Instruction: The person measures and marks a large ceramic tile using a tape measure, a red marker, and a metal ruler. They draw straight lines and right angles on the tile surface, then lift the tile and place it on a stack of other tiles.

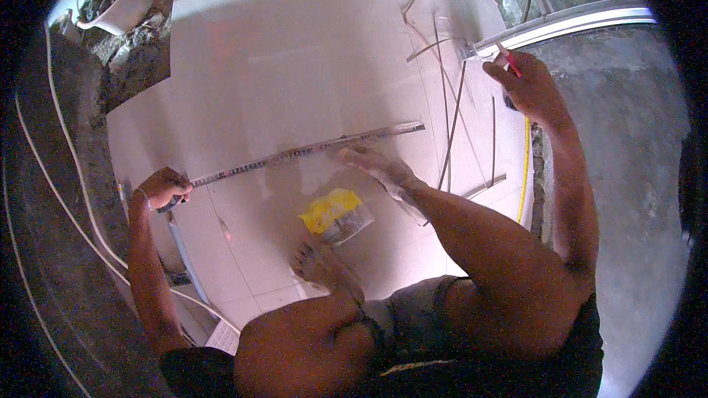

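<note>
My left hand point(167, 186) is closed at the left end of a long, narrow, dark-edged metal strip point(295, 153). A dark object point(169, 204) shows under its fingers, its kind unclear. The strip lies slantwise across a large pale tile sheet point(251, 66), its right end beyond my foot point(376, 168). My right hand point(532, 87), raised at the right, is closed around a red pencil point(510, 60) with a pale tip. A dark piece point(509, 102) shows at its palm. Below it, a yellow tape measure blade point(526, 169) runs down along the tile edge.
A crumpled yellow and clear packet point(335, 215) lies between my feet. Several thin strips point(457, 110) are scattered at the right. A bright metal rail point(568, 27) stands beyond my right hand. A white bucket point(122, 4) sits at the far left, and cables point(70, 140) trail along the floor.
</note>
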A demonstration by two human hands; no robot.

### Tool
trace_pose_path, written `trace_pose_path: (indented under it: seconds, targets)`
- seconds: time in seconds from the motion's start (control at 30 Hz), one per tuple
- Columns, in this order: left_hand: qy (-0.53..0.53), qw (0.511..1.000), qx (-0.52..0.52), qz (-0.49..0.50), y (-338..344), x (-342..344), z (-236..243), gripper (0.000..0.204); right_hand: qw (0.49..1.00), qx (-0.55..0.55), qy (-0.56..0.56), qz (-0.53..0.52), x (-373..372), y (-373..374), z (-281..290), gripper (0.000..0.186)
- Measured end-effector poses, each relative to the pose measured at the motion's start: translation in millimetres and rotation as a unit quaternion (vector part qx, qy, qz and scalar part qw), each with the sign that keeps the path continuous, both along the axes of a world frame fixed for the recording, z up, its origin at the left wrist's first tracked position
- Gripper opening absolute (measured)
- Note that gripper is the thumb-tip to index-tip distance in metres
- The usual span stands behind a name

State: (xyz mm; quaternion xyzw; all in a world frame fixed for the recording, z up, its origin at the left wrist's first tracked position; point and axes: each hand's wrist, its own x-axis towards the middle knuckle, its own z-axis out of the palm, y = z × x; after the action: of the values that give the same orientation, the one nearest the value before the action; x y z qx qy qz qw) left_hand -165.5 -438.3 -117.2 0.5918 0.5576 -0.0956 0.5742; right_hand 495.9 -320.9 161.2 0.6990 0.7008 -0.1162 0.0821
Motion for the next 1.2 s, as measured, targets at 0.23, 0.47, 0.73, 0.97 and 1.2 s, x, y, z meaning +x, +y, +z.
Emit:
trace_pose_path:
  seconds: [0.23,0.47,0.73,0.97,1.2]
  targets:
    - [-0.057,0.998,0.007,0.012,-3,-15,-8,0.035,0.984,0.116,0.020,0.133,-28,14,13,0.044]
    - [-0.037,0.998,0.016,0.052,-18,-16,-14,0.031,0.967,0.060,-0.018,0.248,-94,36,12,0.044]
    - [-0.052,0.999,0.008,0.005,-1,-4,-22,0.033,0.944,0.017,-0.038,0.327,-125,45,3,0.046]
    - [0.002,1.000,0.014,0.003,5,-10,-20,0.032,0.940,0.019,-0.042,0.337,-133,48,-11,0.042]
    - [0.023,0.999,0.025,0.002,4,-6,-15,0.032,0.942,-0.035,-0.024,0.332,-142,49,-42,0.037]
